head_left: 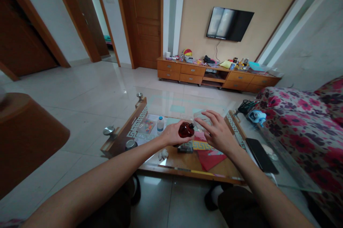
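My left hand (pixel 172 133) is wrapped round a dark red glass bottle (pixel 185 130), tilted so that its black neck points to the right. Close by that neck, my right hand (pixel 218 128) has its fingers round a clear, see-through cup (pixel 200 120). Whether the neck touches the cup's rim, I cannot tell. Both hands are above the glass-topped coffee table (pixel 214 179). Beyond my left hand stands a small water bottle (pixel 160 124) with a blue cap. Crumpled white tissue (pixel 163 154) and a dark flat box (pixel 185 147) lie below my hands.
A metal-topped round container (pixel 131 144) is at the table's left. On the glass to the right lies a black phone-like slab (pixel 262 155), near a blue-and-white toy (pixel 257 116). A flowered sofa (pixel 302 128) is on the right, a brown stool (pixel 32 131) on the left.
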A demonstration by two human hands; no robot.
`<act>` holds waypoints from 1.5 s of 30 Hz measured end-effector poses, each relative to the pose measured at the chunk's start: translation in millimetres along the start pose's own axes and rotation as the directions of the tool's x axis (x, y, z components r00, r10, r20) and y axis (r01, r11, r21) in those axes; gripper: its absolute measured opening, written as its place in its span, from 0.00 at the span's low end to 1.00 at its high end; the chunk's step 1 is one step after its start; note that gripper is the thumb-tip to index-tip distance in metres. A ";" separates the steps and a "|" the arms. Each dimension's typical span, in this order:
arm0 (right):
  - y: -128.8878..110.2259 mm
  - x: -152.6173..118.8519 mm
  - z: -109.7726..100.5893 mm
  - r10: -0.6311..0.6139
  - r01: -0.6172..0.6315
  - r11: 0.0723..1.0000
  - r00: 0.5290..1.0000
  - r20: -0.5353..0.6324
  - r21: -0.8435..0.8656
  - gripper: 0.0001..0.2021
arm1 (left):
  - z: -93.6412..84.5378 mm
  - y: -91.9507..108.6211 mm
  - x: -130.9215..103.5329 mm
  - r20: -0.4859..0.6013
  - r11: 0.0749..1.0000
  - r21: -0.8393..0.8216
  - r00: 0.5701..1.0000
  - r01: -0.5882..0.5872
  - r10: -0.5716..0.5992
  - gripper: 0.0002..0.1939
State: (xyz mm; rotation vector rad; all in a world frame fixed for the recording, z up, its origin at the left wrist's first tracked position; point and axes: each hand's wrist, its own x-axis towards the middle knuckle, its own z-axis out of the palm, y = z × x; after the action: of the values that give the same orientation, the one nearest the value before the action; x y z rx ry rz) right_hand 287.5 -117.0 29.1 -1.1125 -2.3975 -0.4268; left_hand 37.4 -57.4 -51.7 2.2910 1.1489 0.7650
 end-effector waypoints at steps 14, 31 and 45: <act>-9.6 12.1 -2.9 -0.044 0.044 0.999 0.999 -0.011 -0.003 0.44 | -4.6 -5.6 -5.5 0.001 1.000 -0.002 1.000 0.022 -0.022 0.40; -23.2 24.5 -2.0 -0.068 0.068 0.997 0.998 -0.014 -0.024 0.36 | -16.5 -6.3 -13.5 0.031 0.986 -0.145 0.997 0.077 -0.073 0.39; -32.2 33.0 -4.6 -0.078 0.080 0.995 0.997 0.023 -0.064 0.33 | -11.4 -21.4 -14.6 0.024 0.975 -0.218 0.999 0.046 -0.042 0.40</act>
State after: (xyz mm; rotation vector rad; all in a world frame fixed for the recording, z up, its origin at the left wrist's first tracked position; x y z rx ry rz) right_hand 245.2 -118.3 47.7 -1.0570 -2.4681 -0.5257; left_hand 10.6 -56.0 -60.5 2.0802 1.0482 0.8087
